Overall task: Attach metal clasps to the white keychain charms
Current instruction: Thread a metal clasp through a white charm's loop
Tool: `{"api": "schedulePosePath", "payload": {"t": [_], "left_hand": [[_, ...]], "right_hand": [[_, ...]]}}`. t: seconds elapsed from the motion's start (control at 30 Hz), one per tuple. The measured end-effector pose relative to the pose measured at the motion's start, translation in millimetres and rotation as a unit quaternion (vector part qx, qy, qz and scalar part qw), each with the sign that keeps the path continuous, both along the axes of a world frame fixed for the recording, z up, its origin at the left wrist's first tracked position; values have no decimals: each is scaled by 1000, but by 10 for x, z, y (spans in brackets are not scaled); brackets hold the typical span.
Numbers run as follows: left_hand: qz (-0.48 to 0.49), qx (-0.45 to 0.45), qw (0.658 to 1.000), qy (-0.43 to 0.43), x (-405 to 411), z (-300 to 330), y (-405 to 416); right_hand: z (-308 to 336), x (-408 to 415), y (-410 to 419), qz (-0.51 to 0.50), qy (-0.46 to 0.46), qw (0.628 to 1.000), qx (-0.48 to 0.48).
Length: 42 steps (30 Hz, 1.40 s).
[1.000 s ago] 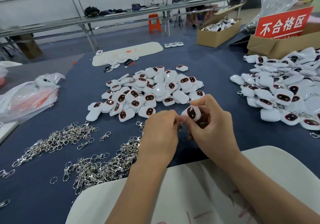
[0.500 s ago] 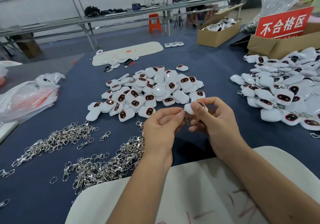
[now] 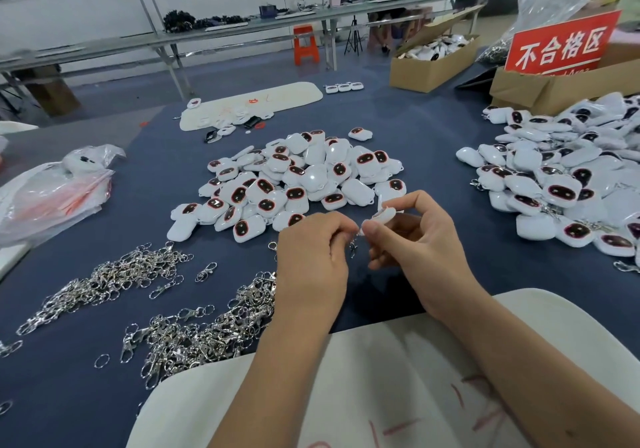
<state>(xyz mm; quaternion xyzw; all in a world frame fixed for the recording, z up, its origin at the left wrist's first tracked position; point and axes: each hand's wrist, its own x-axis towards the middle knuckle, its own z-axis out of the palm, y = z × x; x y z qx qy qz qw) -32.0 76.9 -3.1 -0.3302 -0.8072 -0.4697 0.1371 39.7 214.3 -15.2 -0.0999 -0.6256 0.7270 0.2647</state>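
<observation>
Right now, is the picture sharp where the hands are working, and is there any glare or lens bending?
Head view: the small silver metal clasp between the hands is slightly soft; the glossy white charm pile shows mild glare spots; the far grey metal workbench bows from wide-angle distortion; lighting is even, shadows faint.

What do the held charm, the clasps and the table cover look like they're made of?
Charm: likely glossy white plastic, moulded and rounded, like the pile's shiny ones.
Clasp and clasp pile: bright plated metal, glinting silver.
Table cover: probably matte blue felt or fabric, no glare.
</observation>
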Motion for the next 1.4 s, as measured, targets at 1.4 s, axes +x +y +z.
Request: {"api": "schedulePosePath", "payload": {"t": [1.4], "left_hand": [[-50, 262, 860, -435, 108, 71, 91]], "right_hand": [[23, -18, 32, -3, 36, 999, -21]]}}
